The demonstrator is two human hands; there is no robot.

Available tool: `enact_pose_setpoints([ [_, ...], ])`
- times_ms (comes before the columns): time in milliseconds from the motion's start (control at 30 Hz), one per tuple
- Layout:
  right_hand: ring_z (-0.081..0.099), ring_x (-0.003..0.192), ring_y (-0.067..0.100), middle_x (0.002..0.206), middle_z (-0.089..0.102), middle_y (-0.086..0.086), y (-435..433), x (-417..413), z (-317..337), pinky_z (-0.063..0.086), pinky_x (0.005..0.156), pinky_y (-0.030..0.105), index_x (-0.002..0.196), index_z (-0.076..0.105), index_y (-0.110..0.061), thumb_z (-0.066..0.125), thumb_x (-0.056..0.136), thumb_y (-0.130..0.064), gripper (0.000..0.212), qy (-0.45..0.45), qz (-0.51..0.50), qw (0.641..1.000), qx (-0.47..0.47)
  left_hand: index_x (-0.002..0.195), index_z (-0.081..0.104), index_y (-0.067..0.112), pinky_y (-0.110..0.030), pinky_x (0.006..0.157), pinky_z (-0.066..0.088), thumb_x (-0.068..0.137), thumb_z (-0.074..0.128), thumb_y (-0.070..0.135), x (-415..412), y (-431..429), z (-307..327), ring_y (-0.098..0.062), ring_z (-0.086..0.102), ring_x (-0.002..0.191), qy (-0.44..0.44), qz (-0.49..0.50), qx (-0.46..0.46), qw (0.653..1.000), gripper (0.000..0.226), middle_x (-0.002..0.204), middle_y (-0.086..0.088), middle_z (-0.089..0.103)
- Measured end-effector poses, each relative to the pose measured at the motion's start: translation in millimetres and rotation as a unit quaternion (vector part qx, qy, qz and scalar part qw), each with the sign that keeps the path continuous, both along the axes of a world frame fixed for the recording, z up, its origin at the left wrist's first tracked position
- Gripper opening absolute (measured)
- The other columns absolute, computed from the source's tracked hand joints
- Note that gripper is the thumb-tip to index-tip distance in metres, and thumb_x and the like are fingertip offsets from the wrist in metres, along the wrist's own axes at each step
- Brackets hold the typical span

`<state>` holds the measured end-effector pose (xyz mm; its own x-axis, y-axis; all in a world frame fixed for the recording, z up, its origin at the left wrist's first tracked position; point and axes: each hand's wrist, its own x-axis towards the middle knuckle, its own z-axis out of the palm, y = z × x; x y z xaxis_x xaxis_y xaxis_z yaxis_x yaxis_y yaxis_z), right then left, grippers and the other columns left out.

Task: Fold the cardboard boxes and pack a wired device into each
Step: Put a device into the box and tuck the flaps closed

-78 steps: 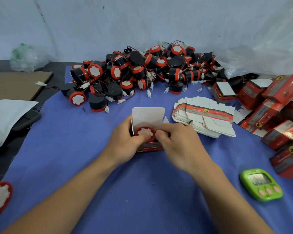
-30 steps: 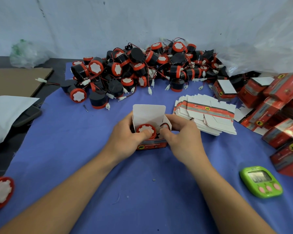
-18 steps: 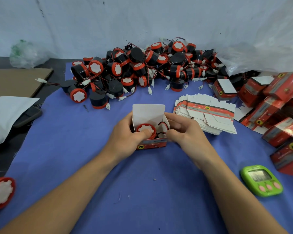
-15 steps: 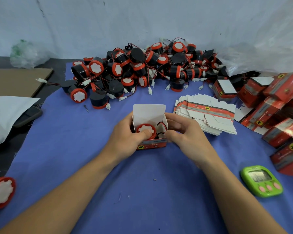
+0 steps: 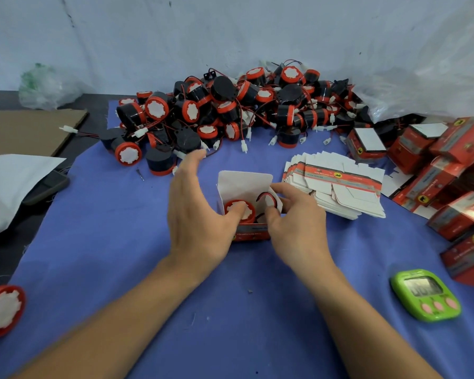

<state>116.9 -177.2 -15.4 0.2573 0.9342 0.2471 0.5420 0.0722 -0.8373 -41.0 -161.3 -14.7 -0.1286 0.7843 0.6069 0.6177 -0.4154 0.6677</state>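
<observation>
Blue cloth [image 5: 107, 242], red-and-white box [image 5: 251, 233], black-and-red devices [image 5: 225, 110], green timer [image 5: 424, 295].

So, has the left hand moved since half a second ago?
Yes. The fingers of the left hand have left the side of the open box and now stretch up toward the device pile.

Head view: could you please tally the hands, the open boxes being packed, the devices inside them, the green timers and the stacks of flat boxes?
Hands: 2 (left hand, right hand)
Open box: 1
Device inside it: 1
Green timer: 1
Stack of flat boxes: 1
Total: 6
</observation>
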Motion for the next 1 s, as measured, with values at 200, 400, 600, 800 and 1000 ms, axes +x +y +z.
enact_pose_setpoints([
  [200, 0.068, 0.091, 0.013, 0.087, 0.074, -0.024, -0.3, -2.8, -0.7, 0.057, 0.083, 0.037, 0.103, 0.069, -0.044, 0.058, 0.095, -0.021, 0.027, -0.005, 0.002, 1.000, -0.002, 0.100, 0.077, 0.012, -0.038, 0.078, 0.039, 0.098, 0.061, 0.012, 13.9, -9.1, -1.9, -0.027, 0.063, 0.079, 0.348, -0.025, 0.263, 0.900, 0.016, 0.090, -0.002, 0.074],
  [400, 0.068, 0.088, 0.008, 0.095, 0.073, -0.023, -6.1, -5.5, -0.9, 0.058, 0.081, 0.037, 0.113, 0.066, -0.043, 0.057, 0.088, -0.013, 0.041, -0.039, 0.019, 0.999, 0.024, 0.115, 0.074, 0.007, -0.030, 0.088, 0.041, 0.086, 0.068, 0.010, 19.9, -12.6, -0.1, -0.020, 0.060, 0.089, 0.210, -0.069, 0.093, 0.971, 0.030, 0.092, -0.004, 0.078],
  [600, 0.070, 0.086, 0.003, 0.093, 0.072, -0.028, -6.6, -0.9, 0.8, 0.060, 0.078, 0.034, 0.108, 0.070, -0.038, 0.060, 0.087, -0.009, 0.038, -0.019, 0.051, 0.998, 0.028, 0.121, 0.078, 0.016, -0.025, 0.086, 0.042, 0.083, 0.069, 0.013, 17.1, -11.3, 0.5, -0.023, 0.067, 0.087, 0.200, -0.070, 0.064, 0.975, 0.039, 0.095, -0.001, 0.080],
  [800, 0.075, 0.096, 0.009, 0.099, 0.079, -0.014, -3.1, 8.5, 0.5, 0.060, 0.091, 0.044, 0.109, 0.077, -0.032, 0.066, 0.088, -0.014, 0.030, 0.119, 0.104, 0.986, -0.044, 0.108, 0.082, 0.012, -0.030, 0.083, 0.044, 0.083, 0.072, 0.011, 14.4, -11.0, -5.4, -0.018, 0.066, 0.088, 0.209, -0.043, 0.125, 0.969, 0.026, 0.096, -0.004, 0.080],
  [1000, 0.075, 0.099, 0.023, 0.107, 0.079, 0.006, -0.2, 14.9, -1.1, 0.058, 0.084, 0.040, 0.114, 0.076, -0.018, 0.059, 0.081, 0.006, 0.045, 0.253, 0.164, 0.951, -0.069, 0.083, 0.082, 0.019, -0.037, 0.076, 0.043, 0.086, 0.069, 0.018, 9.0, -13.0, 2.0, -0.023, 0.062, 0.077, 0.265, -0.062, 0.167, 0.948, 0.014, 0.078, 0.007, 0.077],
])
